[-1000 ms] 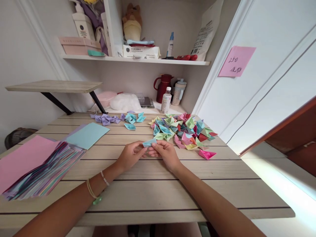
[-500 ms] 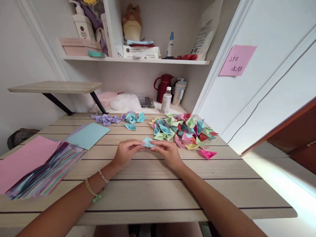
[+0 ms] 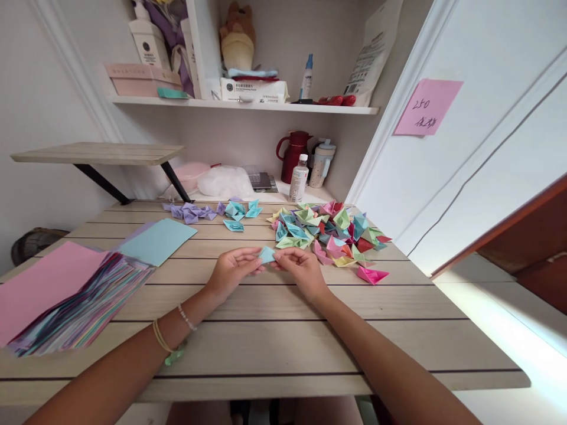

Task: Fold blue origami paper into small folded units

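A small folded piece of light-blue paper [image 3: 266, 255] is held just above the middle of the table. My left hand [image 3: 233, 268] pinches its left side between thumb and fingers. On the opposite side, my right hand [image 3: 302, 270] grips the paper the same way. Beyond my right hand lies a heap of folded paper boats [image 3: 310, 227] in many colours, with one bright pink boat [image 3: 372, 275] apart from it. Several light-blue paper boats [image 3: 234, 211] sit farther back, beside a group of purple folded papers [image 3: 190, 212].
On the left lies a thick stack of coloured paper [image 3: 84, 307], topped by pink sheets, with light-blue sheets [image 3: 159, 241] behind it. A small wooden riser [image 3: 97, 152] stands at the back left. A plastic bottle [image 3: 298, 179] and a red jug [image 3: 294, 154] stand behind the heap.
The light-blue paper has gone from a wider shape with side points to a more compact triangular one. My fingers have shifted their hold on it; the boats stay where they were.
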Demonstrator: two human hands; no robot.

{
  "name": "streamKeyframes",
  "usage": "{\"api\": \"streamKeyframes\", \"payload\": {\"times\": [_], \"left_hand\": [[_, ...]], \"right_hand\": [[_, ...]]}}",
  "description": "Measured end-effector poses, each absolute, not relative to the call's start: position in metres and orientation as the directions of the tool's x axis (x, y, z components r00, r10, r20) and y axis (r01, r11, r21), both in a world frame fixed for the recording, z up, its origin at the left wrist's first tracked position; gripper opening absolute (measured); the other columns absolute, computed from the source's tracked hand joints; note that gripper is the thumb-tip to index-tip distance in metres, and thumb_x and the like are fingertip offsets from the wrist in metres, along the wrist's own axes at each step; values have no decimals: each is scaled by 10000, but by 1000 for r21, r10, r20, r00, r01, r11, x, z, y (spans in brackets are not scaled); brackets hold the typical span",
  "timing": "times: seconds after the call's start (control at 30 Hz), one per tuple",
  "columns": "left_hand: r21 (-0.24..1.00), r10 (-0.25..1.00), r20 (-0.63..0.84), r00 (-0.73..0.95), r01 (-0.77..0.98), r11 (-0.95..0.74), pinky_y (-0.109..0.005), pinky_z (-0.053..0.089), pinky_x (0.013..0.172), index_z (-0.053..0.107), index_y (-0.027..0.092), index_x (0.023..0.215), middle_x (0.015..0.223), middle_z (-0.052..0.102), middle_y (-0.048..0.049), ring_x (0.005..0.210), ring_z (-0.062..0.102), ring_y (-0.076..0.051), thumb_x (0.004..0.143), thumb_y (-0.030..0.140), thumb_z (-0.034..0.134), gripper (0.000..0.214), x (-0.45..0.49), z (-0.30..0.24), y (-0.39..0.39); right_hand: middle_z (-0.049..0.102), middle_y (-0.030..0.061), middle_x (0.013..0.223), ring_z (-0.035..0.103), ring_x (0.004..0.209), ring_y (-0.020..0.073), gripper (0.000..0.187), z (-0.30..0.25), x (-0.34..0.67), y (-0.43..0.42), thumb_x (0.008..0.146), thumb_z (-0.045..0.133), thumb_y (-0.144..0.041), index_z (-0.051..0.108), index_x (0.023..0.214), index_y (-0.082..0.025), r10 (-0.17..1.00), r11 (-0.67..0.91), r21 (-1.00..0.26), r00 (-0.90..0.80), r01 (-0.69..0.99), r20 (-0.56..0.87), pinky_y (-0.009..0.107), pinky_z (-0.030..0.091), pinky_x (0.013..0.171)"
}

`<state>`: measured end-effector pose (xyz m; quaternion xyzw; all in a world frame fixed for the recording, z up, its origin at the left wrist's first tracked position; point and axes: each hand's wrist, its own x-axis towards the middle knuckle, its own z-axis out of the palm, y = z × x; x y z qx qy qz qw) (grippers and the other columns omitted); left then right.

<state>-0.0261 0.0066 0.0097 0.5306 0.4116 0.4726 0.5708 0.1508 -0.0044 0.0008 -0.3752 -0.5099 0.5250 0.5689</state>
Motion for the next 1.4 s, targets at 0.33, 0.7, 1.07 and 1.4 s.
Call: {"api": "streamKeyframes", "payload": {"times": [0.33,0.7,1.07,1.4], "left_hand": [[999,973,-6,232,-35,15,-369,523,769,691,132,912,767,715,-55,710,663,-196,615,300,734,344,-27,5,9],[996,942,-78,327,-9,85,-257,488,602,653,116,821,725,684,-75,637,628,-154,651,359,704,301,-22,1,5],[998,944,-48,326,65,28,-200,393,488,632,128,656,593,604,-16,515,515,-100,697,436,633,311,-26,3,9],[985,899,-169,404,49,164,-218,468,538,638,126,869,702,676,-59,548,604,-118,648,365,713,335,-28,7,9]], "right_hand": [[714,66,754,674,665,201,364,-4,146,-5,603,722,-442,704,818,-150,997,73,-972,-19,-224,79,342,557,676],[702,64,659,671,619,200,348,-6,141,-7,557,756,-409,692,764,-138,992,6,-984,-122,-178,28,308,559,615],[692,57,642,660,593,179,357,1,142,-13,612,707,-452,692,797,-147,985,36,-994,-166,-102,52,276,541,561],[678,18,613,666,626,190,544,0,145,-10,631,697,-434,604,1094,-165,994,42,-979,-86,-199,60,321,539,629]]}}
